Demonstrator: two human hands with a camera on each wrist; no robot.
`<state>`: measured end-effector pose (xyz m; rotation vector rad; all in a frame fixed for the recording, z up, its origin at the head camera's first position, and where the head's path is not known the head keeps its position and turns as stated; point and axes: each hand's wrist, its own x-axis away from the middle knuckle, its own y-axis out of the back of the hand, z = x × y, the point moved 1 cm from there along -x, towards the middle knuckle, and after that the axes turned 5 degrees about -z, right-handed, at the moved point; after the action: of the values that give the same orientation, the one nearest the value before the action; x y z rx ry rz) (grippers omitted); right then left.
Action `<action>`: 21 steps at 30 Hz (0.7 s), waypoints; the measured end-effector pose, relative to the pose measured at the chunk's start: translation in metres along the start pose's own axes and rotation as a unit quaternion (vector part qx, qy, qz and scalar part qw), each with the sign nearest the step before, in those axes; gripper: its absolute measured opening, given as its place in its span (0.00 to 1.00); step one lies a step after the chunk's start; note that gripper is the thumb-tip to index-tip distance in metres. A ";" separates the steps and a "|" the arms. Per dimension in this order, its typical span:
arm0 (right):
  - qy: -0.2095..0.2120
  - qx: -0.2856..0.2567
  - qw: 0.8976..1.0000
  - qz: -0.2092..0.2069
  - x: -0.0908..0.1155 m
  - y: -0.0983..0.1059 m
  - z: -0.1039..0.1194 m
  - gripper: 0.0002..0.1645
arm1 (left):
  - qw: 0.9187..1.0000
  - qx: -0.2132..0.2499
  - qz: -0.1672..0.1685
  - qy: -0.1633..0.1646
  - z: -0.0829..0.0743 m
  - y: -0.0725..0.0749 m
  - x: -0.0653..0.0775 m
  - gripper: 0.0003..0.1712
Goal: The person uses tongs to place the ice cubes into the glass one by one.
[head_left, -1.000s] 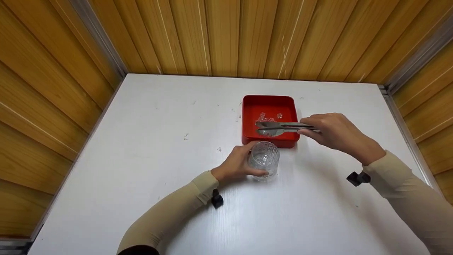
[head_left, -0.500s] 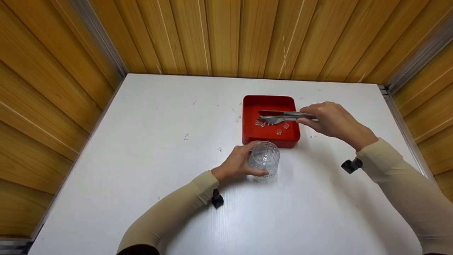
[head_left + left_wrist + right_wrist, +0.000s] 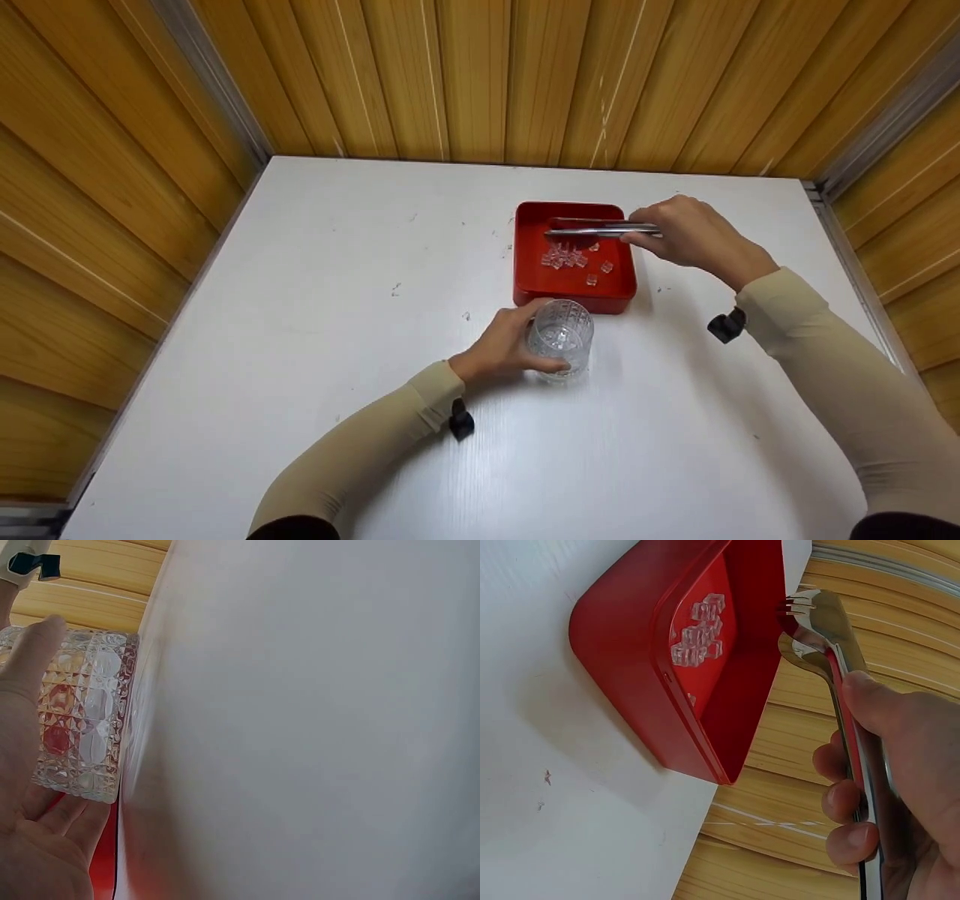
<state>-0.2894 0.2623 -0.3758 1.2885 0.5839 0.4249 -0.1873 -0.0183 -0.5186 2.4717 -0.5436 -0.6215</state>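
My left hand (image 3: 501, 349) holds a clear cut-glass tumbler (image 3: 566, 330) upright at the near side of the red tray, thumb on one side and fingers round the other. The diamond pattern of the tumbler (image 3: 82, 705) shows close up in the left wrist view. My right hand (image 3: 686, 231) grips metal tongs (image 3: 600, 231), which reach over the tray (image 3: 571, 301) from its right. In the right wrist view the tips of the tongs (image 3: 810, 622) stand slightly apart with nothing between them. Below them, clear ice cubes (image 3: 564, 257) lie clustered on the tray floor, a few cubes apart from the rest.
The white table (image 3: 337, 300) bears small scattered marks (image 3: 396, 289). Wood-look panels (image 3: 469, 82) rise behind it and along both sides. The tray walls stand higher than the cubes, and the near wall (image 3: 622, 652) lies close to the tumbler.
My right hand has moved the tongs toward the far side of the tray, uncovering the cubes beneath. The left hand and tumbler have stayed in place.
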 end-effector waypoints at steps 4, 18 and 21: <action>-0.014 -0.002 1.000 0.016 -0.009 -0.002 -0.004 0.14 | 1.000 0.008 0.003 0.003 -0.001 0.001 0.000 0.51; -0.061 -0.008 0.995 0.079 -0.031 -0.011 -0.019 0.19 | 1.000 0.012 0.001 -0.017 -0.001 -0.001 0.001 0.49; -0.068 -0.012 0.994 0.084 -0.034 -0.013 -0.021 0.19 | 1.000 0.014 0.002 -0.017 -0.002 0.000 0.001 0.49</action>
<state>-0.3296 0.2549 -0.3864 1.3369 0.3555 0.4767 -0.1858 -0.0178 -0.5180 2.4898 -0.5731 -0.6611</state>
